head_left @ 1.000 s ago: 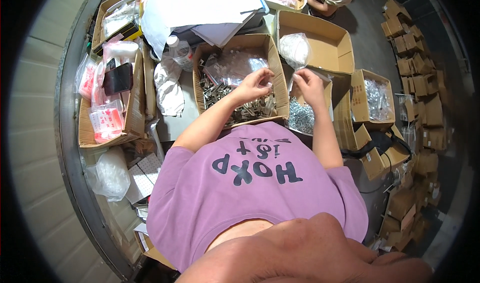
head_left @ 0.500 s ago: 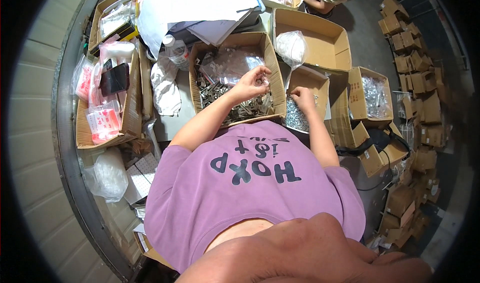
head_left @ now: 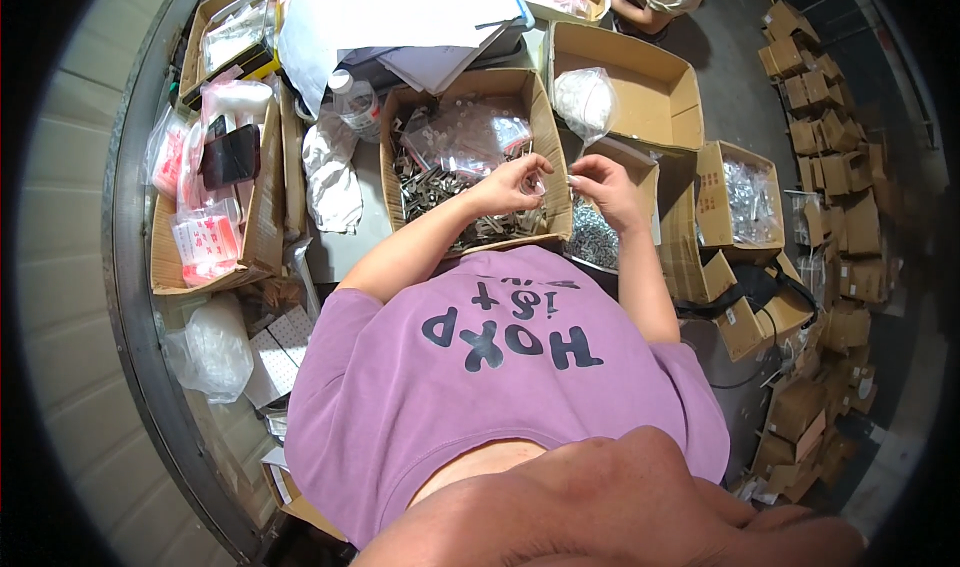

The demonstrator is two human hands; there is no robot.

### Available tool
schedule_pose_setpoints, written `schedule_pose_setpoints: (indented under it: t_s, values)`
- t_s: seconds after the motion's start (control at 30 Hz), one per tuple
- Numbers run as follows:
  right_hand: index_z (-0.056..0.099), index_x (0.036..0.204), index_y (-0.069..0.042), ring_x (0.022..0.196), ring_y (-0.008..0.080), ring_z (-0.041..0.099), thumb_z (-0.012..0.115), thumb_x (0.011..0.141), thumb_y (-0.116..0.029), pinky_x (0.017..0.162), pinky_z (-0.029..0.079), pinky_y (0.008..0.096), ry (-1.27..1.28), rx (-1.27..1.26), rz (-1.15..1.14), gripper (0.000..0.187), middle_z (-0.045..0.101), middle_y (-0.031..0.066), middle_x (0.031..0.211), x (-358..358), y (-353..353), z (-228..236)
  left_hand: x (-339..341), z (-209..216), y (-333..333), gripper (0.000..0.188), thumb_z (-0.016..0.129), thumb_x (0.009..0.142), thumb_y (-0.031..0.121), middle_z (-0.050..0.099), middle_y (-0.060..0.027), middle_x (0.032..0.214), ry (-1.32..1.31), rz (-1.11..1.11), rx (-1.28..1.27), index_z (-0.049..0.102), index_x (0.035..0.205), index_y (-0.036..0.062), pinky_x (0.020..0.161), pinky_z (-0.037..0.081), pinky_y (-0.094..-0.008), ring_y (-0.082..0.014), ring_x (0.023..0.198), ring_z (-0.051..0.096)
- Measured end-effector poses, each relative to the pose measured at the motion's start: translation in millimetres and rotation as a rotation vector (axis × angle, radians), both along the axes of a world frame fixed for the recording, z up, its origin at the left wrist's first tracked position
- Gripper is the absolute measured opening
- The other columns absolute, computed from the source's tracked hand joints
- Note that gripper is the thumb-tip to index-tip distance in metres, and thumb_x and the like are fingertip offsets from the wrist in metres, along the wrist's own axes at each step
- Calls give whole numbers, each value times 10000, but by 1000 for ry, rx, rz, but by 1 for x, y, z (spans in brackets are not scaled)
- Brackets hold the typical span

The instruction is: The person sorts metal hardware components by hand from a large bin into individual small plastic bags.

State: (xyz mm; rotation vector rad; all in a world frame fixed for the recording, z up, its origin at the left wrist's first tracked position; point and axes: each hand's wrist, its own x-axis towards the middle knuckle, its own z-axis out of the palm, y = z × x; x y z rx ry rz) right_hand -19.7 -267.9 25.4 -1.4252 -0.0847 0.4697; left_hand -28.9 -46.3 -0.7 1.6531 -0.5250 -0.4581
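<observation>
Clear plastic (head_left: 536, 184) — between the left fingers (head_left: 537, 161)

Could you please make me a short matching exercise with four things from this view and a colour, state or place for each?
1. Phone
2. Cloth
3. Bottle
4. Right hand

A. Clear plastic
B. Near the small silvery parts
C. Black, resting in a cardboard box
D. White and crumpled

Right pairs: 1-C, 2-D, 3-A, 4-B
</observation>
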Motion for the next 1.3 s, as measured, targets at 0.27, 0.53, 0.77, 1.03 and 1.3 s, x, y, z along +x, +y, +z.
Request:
schedule_pose_setpoints:
  t_s: [0.27,0.53,0.77,1.03,1.3]
  values:
    - [662,947,-21,765,186,646,591,810,-137,719,492,301,-478,-676,-366,193,677,109,794,81,8,11,0,-4,0,441,679,696,50,489,2,840,170,37,-144,488,1093,40,719,412,-223,-69,781,471]
    - [630,1071,-143,931,319,599,633,740,-213,820,476,386,-570,-1248,-4,338,621,160,1038,159,8,-55,3,-7,1,438,676,713,22,460,14,866,96,37,-152,484,1105,51,752,397,-219,-71,813,457]
    - [625,1011,-37,688,309,631,641,740,-143,636,507,384,-716,-1340,-60,291,658,156,798,147,10,-31,4,-3,7,433,675,707,26,461,9,868,72,105,-140,476,1091,51,754,395,-221,-83,822,463]
    - [613,1040,-24,676,141,643,630,793,-66,647,496,257,-321,-652,-332,251,667,103,777,100,5,11,8,-16,2,430,675,707,29,478,15,861,129,49,-143,473,1086,52,768,393,-231,-73,820,462]
    - [630,960,16,701,88,584,642,810,-47,657,478,220,-406,-215,-200,163,641,40,815,23,40,31,6,-8,3,453,694,705,50,481,13,890,228,18,-245,471,1099,54,791,387,-235,-76,866,461]
